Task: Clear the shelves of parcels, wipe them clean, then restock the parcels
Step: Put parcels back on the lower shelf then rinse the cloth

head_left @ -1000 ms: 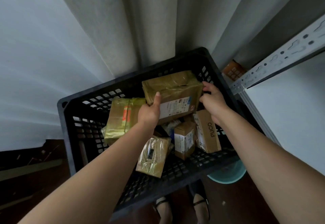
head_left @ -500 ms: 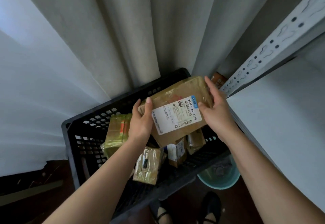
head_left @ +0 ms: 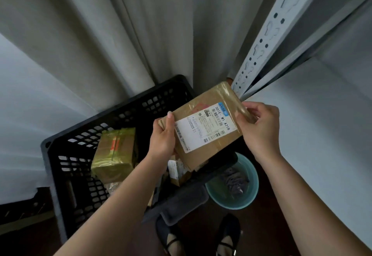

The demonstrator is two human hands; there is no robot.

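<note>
A flat brown parcel (head_left: 203, 151) with a white shipping label is held up above the black plastic crate (head_left: 60, 155). My left hand (head_left: 164, 137) grips its left edge, thumb on the front. My right hand (head_left: 261, 127) pinches its right edge near the top corner. The parcel is tilted, with its upper corner close to the white shelf post (head_left: 267, 32). Inside the crate lie a taped yellowish box (head_left: 115, 153) and smaller parcels (head_left: 178, 172), partly hidden by my left forearm. The white shelf board (head_left: 322, 135) lies to the right.
A teal bucket (head_left: 251, 195) holding a grey cloth (head_left: 234, 181) stands on the dark floor right of the crate. My feet in dark shoes (head_left: 229, 233) show at the bottom. Grey curtains (head_left: 141, 34) hang behind the crate.
Both hands have lifted the labelled parcel out of the crate, up and to the right toward the shelf. My view has risen with it.
</note>
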